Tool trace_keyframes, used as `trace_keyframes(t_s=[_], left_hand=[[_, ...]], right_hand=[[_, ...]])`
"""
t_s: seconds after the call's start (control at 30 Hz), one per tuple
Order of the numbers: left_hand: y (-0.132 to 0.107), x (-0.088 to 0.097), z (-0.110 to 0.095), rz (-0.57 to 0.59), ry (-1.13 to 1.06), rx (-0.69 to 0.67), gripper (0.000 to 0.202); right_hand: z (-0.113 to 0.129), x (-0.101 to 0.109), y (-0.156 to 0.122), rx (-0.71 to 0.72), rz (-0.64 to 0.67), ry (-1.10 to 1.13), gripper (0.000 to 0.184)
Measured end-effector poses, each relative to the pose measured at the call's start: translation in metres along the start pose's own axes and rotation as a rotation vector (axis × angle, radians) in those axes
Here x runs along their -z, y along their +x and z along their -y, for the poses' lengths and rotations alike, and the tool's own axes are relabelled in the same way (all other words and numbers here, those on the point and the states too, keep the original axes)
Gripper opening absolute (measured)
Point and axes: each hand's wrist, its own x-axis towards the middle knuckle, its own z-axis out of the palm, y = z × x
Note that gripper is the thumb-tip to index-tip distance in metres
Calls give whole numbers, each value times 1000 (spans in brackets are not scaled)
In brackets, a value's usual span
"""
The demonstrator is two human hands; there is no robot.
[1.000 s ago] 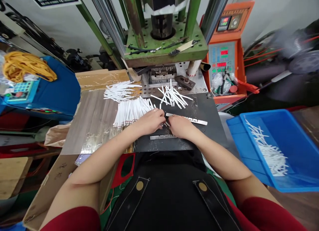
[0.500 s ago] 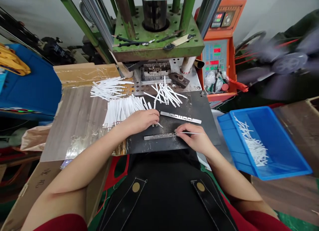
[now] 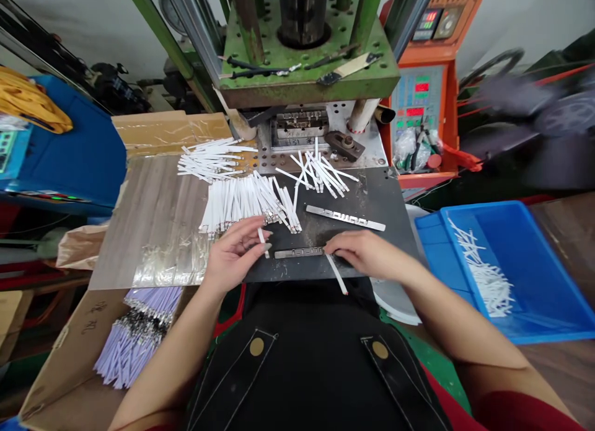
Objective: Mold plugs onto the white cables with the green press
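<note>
White strips [image 3: 263,242], one each in left hand [image 3: 235,255] and right hand [image 3: 367,254].

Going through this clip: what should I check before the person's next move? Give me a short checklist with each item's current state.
Right hand pinching a white strip: ok.
Left hand gripping the short white strip at its fingertips: cannot tell.
White strip's upper end seated in the slotted metal bar: cannot tell, fingers crowd that spot.
Second slotted metal bar free of hands: ok.
Loose strip pile apart from the nearer bar: ok.
Blue plastic tray beside the black plate, strips inside: ok.
</note>
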Motion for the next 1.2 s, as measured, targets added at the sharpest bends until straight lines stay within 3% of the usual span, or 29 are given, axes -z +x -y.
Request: trace_keyframes(t_s=[0.07, 0.13, 0.2, 0.3, 0.4, 0.53, 0.6, 0.73, 0.87, 0.97, 1.1, 1.2], left_hand=[[1, -5, 8, -207, -129, 59, 59], [3, -12, 11, -277, -247, 94, 45], [5, -21, 11, -240, -263, 90, 23], [0, -36, 11, -92, 0, 23, 11], [-5, -50, 16, 101, 254, -146, 8], [-4, -56, 22, 257, 380, -344, 11], [-1, -53, 23, 282, 469, -367, 10], [3, -49, 14, 375, 640, -359, 8], [8, -59, -1, 531, 927, -377, 12], [11, -62, -9, 635, 1052, -386, 16], [18, -48, -12, 664, 849, -273, 26], [28, -47, -12, 528, 669, -335, 35]], right_hand=[[3, 10, 29, -167, 39, 33, 19], [12, 8, 63, -364, 33, -60, 17], [24, -3, 92, -457, 81, -175, 35], [32, -13, 106, -451, 146, -215, 45], [28, -2, 86, -415, 57, -167, 48], [14, 17, 37, -325, -87, -106, 14], [8, 18, 13, -292, -156, 76, 4], [0, 4, -20, -270, -276, 337, 9], [-4, -7, -26, -248, -303, 314, 9], [-6, -4, -24, -179, -332, 316, 10], [-1, 4, -18, -137, -401, 341, 8], [8, 0, -3, -81, -453, 316, 7]])
